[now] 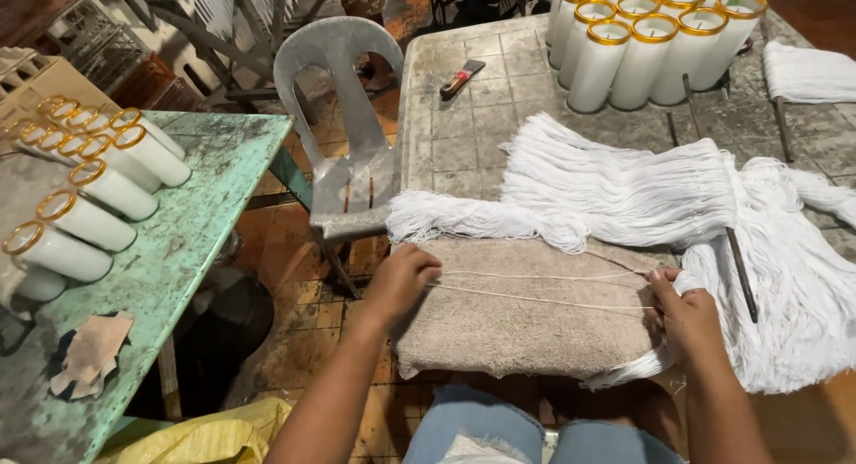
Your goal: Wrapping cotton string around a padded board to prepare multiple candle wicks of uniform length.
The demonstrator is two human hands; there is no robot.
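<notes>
My left hand (400, 284) pinches the ends of thin white strings (544, 288) and holds them stretched over a grey cloth pad (526, 335) at the table's near edge. My right hand (685, 314) grips the other end of those strings, beside a big heap of white string bundles (624, 192). A smaller bundle (473, 219) lies just beyond the pad. The strings run taut between both hands.
Tall white candles with gold rims (646, 41) stand at the back of the tiled table (455, 134). More such candles (89, 197) lie on a worn green table (205, 223) at left. A grey plastic chair (343, 116) stands between the tables. A scraper (461, 78) lies near the candles.
</notes>
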